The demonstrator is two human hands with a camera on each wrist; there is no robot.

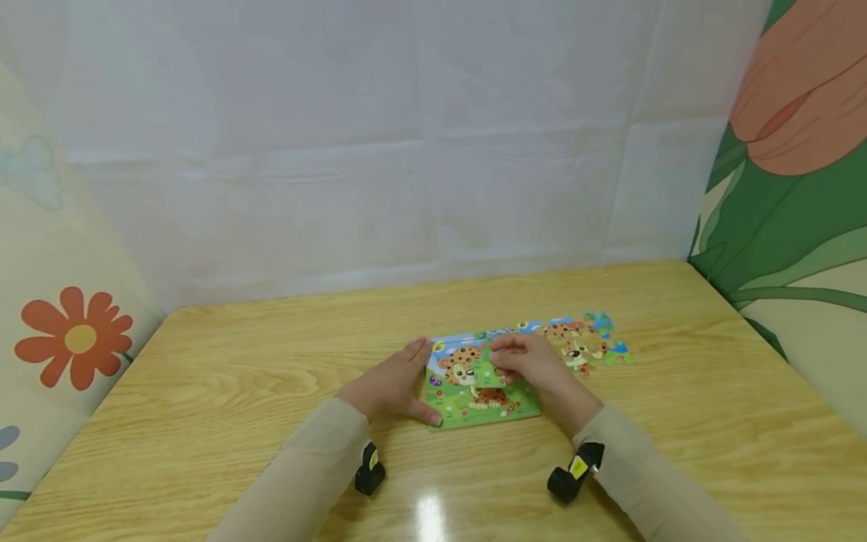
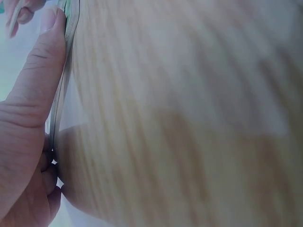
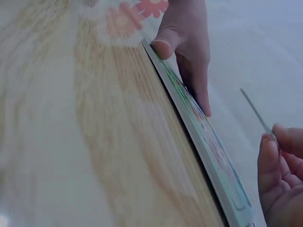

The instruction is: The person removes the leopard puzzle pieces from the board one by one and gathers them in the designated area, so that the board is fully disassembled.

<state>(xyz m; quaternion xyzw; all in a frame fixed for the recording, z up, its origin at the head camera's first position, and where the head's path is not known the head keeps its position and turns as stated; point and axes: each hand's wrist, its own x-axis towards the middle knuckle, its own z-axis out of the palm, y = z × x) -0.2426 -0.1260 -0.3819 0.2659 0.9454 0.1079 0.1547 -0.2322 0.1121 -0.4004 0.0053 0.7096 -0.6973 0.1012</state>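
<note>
A flat puzzle board (image 1: 450, 415) with a cartoon leopard on green grass lies on the table. My left hand (image 1: 393, 385) rests along its left side, thumb on the near corner and fingers stretched toward the far corner. In the right wrist view the left thumb lies on the rim of the board (image 3: 182, 106). Above the board, my right hand (image 1: 535, 365) pinches a thin green puzzle piece (image 1: 489, 370) between thumb and fingertips. Seen edge-on, the piece (image 3: 254, 111) is raised over the board, which it partly hides in the head view.
Several loose puzzle pieces (image 1: 579, 354) lie joined or scattered just right of the board. The wooden table (image 1: 257, 361) runs back to a white cloth (image 1: 325, 150). Flower-patterned panels (image 1: 81, 339) stand at both sides. Each wrist carries a small black camera (image 1: 565, 482).
</note>
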